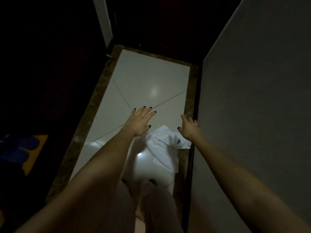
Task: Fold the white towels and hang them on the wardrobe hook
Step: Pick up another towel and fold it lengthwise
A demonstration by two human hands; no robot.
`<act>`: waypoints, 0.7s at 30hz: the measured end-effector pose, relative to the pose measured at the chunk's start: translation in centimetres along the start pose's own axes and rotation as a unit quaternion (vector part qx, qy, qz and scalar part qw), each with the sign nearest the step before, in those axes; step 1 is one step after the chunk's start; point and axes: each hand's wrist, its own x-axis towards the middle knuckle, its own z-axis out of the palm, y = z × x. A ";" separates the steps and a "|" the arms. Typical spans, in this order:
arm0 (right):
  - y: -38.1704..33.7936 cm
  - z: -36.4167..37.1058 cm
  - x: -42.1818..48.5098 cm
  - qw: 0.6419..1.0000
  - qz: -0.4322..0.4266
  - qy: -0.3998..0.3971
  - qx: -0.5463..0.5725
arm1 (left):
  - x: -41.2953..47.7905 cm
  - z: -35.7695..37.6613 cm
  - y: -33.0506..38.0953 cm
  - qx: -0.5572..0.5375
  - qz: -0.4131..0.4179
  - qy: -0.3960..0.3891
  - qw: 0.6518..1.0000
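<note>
A white towel [165,147] with a small blue emblem lies crumpled on the pale tiled floor, near the right-hand border strip. My left hand [140,121] hangs above the floor just left of the towel, fingers spread and straight, holding nothing. My right hand [189,127] is stretched out over the towel's upper right corner, fingers loosely bent and empty. Whether either hand touches the towel cannot be told. No hook is in view.
A narrow passage of white floor tiles [143,84] with a brown marble border [94,101] runs ahead. A grey wall [255,98] stands on the right. Dark furniture or a door fills the left. My feet [139,182] show below.
</note>
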 end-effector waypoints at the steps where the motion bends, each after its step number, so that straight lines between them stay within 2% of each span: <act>1: 0.9 2.0 1.7 1.000 0.002 0.000 0.010 | 1.4 2.2 -0.3 0.002 0.004 0.000 1.000; 6: 4.8 12.8 10.1 0.997 0.006 0.024 0.071 | 8.4 13.9 -2.8 0.034 0.033 0.010 0.999; 13: 8.8 30.3 21.6 0.995 0.009 0.015 0.098 | 17.3 30.3 -7.3 0.003 0.078 0.053 0.996; 18: 11.4 39.8 27.2 0.986 -0.027 0.092 0.134 | 23.2 39.7 -7.8 0.031 0.151 0.075 0.985; 21: 12.8 43.9 29.4 0.982 -0.048 0.142 0.115 | 26.1 44.8 -6.6 0.052 0.167 0.043 0.984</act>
